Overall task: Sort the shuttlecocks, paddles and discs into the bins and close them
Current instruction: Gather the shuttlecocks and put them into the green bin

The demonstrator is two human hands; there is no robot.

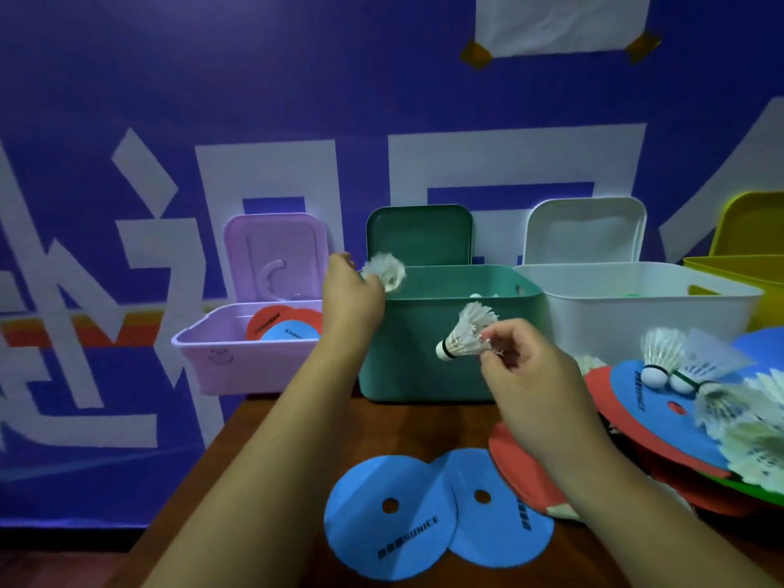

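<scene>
– Two blue discs (424, 511) lie nearest to us on the table (271, 439), overlapping each other, and just right of them lies a red paddle (505, 451). So the sorting is not finished?

– No, I judge it is about in the middle. The left hand (352, 286) pinches a shuttlecock (388, 271) above the left rim of the green bin (424, 345). The right hand (526, 375) pinches a second shuttlecock (464, 337) by its feathers with curled fingertips. It hangs in the air in front of that bin, cork pointing left.

– What is already sorted?

– The pink bin (237, 362) on the left holds red and blue discs. Inside the green bin something white shows, too small to name. What the white bin (636, 316) holds, I cannot tell.

– And what remains?

– At the right edge is a heap (662, 422) of discs and paddles, with more shuttlecocks (721, 401) lying on top. Also the lids, for example the green lid (420, 235), stand open against the wall, so the closing is not yet begun.
</scene>
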